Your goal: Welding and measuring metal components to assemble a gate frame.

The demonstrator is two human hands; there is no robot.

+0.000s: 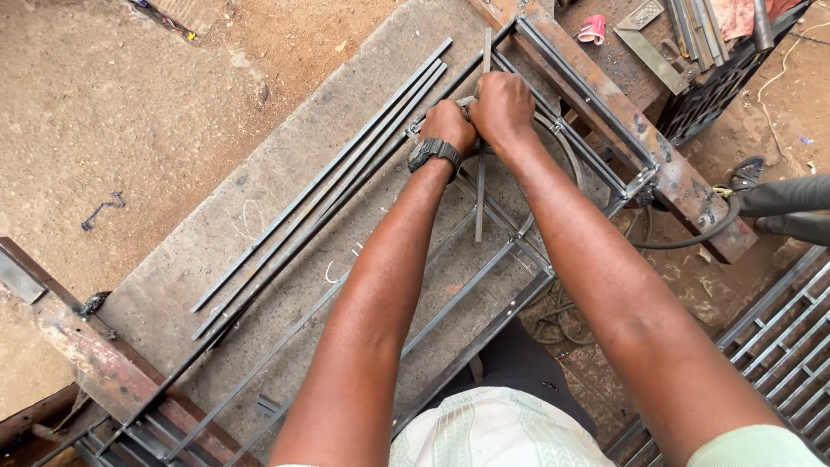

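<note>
I see a thin flat steel strip [481, 186], grey and slightly rusted, standing nearly vertical in the upper centre of the frame. It runs from just above the hands down across a welded steel frame [484, 285] of slim bars that lies on a concrete slab [259, 199].

Grip state:
- The left hand [448, 125], with a dark wristwatch [434, 152] on the wrist, is closed into a fist around the strip, just left of the other hand.
- The right hand [501, 105] is also closed, fingers curled down, pressed against the left hand and over the same strip.
- The strip passes between the two fists; its upper end shows above them and its longer part hangs below them.

At the left of the hands, a bundle of loose square steel bars [320, 186] lies diagonally on the slab. A rusty steel beam [622, 121] crosses the upper right, with a try square [644, 39] beyond it. A black cable [692, 233] curves at the right edge.

Limits of view: the fingertips and the exact contact point on the strip are hidden by the knuckles. I cannot tell what small light part sits between the fists. The frame is cut off by the forearms and the lower edge.
</note>
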